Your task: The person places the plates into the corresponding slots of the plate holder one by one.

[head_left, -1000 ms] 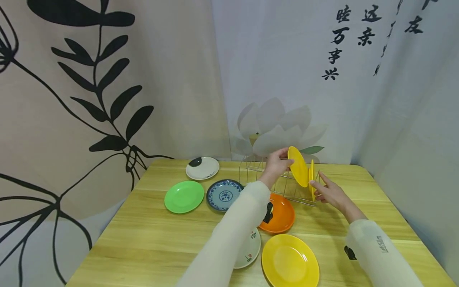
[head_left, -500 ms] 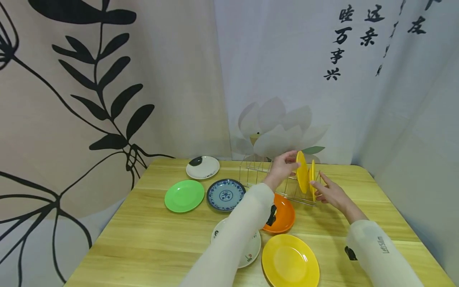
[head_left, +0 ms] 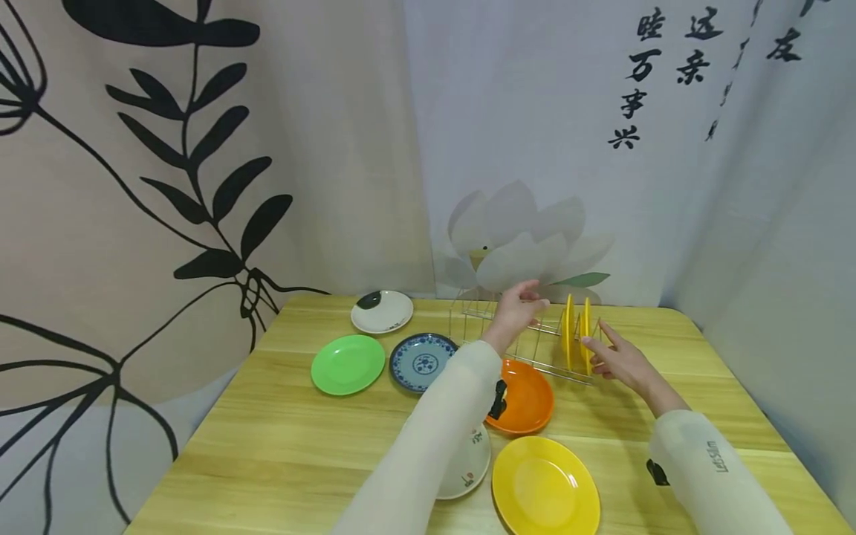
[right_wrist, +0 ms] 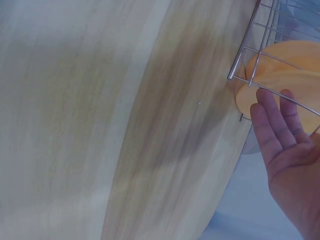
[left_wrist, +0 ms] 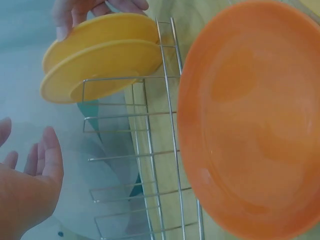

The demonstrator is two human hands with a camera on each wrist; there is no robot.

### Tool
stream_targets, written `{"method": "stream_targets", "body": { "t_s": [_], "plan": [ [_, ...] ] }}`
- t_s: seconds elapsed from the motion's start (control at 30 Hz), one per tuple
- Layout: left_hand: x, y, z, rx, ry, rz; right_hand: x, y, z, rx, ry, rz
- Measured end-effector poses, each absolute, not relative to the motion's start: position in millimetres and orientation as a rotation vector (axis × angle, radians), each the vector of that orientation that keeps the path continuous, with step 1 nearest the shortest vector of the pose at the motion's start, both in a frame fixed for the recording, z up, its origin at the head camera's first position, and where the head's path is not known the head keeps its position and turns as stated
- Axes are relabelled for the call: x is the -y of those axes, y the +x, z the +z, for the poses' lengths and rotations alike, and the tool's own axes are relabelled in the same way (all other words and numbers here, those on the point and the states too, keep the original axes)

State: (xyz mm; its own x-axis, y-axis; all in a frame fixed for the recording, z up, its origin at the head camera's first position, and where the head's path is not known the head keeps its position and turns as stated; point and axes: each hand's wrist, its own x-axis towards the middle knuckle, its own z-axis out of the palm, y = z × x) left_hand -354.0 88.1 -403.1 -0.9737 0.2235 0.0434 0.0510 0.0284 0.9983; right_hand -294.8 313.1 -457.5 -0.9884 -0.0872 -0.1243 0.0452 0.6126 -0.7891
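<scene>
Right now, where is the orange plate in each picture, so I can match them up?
Head: the orange plate lies right of centre in the lower half, partly behind the left sleeve.
Left wrist: it fills most of the right half.
Right wrist: not in it.
Shared landmark: the wire rack with two yellow plates standing in it, though these look orange-tinted in the right wrist view.

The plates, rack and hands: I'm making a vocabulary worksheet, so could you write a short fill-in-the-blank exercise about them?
1. The wire rack holds ____ yellow plates.
2. In the head view, the green plate lies to the ____ of the blue patterned plate.
3. The person's left hand is holding ____.
Missing words: two; left; nothing.
</scene>
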Motion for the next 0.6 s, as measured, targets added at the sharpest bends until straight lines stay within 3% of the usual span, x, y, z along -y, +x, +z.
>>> {"method": "stream_targets", "body": {
  "t_s": [0.27,0.6],
  "plan": [
    [-62.6,-352.1,-396.8,-2.086,0.339,2.132,-314.3,-295.2,-458.9,-2.687,-0.052,-1.316],
    [2.9,-356.2,-391.1,-2.052,0.283,2.155,-315.2,-295.7,-461.1,-2.691,-0.059,-1.336]
  ]
}}
